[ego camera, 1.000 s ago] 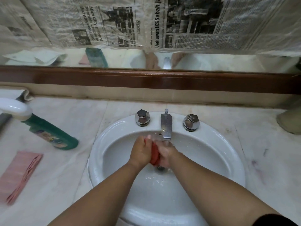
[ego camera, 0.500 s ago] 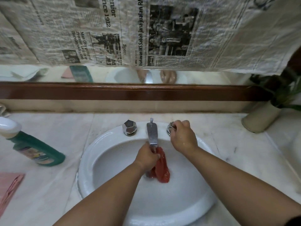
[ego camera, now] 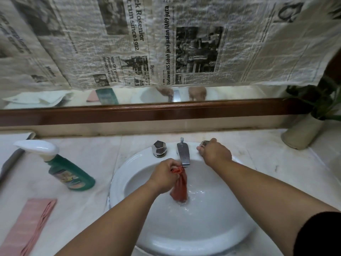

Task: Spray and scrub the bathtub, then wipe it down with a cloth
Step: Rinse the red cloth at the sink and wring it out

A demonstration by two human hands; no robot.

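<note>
A wet red cloth (ego camera: 180, 189) hangs bunched under the chrome spout (ego camera: 183, 154), over the white basin (ego camera: 129, 163). My left hand (ego camera: 164, 175) grips the cloth's top end, fingers curled round it. Water runs onto the cloth and ripples in the bowl. My right hand (ego camera: 215, 153) is curled over the right tap knob (ego camera: 203, 143), which is mostly hidden by the fingers. The left tap knob (ego camera: 159, 148) stands free. A green spray bottle (ego camera: 69, 172) with a white trigger head lies on the counter left of the basin.
A folded pink cloth (ego camera: 30, 224) lies at the counter's front left. A potted plant (ego camera: 302, 132) stands at the back right corner. A brown wooden mirror frame (ego camera: 147, 112) runs behind the taps, with newspaper covering the mirror above. The marble counter (ego camera: 276, 167) surrounds the basin.
A second ago both hands squeezed the red cloth under the spout. My right hand let go and moved to the right tap knob; the cloth now hangs from my left hand.
</note>
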